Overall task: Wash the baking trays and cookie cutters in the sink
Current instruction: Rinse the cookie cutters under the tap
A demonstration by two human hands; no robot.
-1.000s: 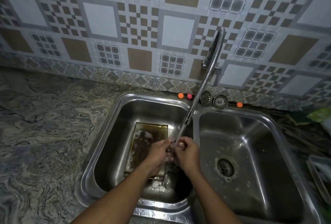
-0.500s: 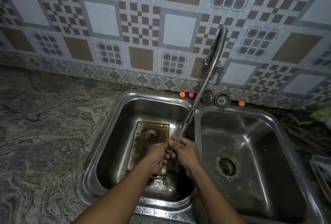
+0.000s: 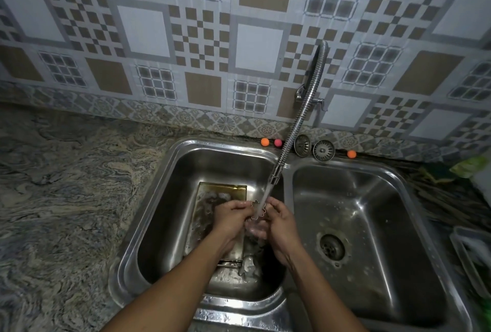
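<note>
A small metal flower-shaped cookie cutter [image 3: 257,209] sits under the running water from the flexible tap [image 3: 275,175]. My left hand [image 3: 230,216] and my right hand [image 3: 279,218] both hold it between their fingers, above the left basin [image 3: 170,199]. Below the hands a dirty rectangular baking tray [image 3: 212,196] with soapy water lies in that basin, its near end hidden by my left forearm.
The right basin [image 3: 372,199] holds only a drain [image 3: 332,246]. Two metal strainers [image 3: 313,147] and small orange and pink balls [image 3: 271,142] line the sink's back edge. A marbled counter [image 3: 66,185] lies left; a rack [image 3: 473,254] shows at the right edge.
The hands stay under the water stream. The cutter has turned between the fingers, and its scalloped outline now shows.
</note>
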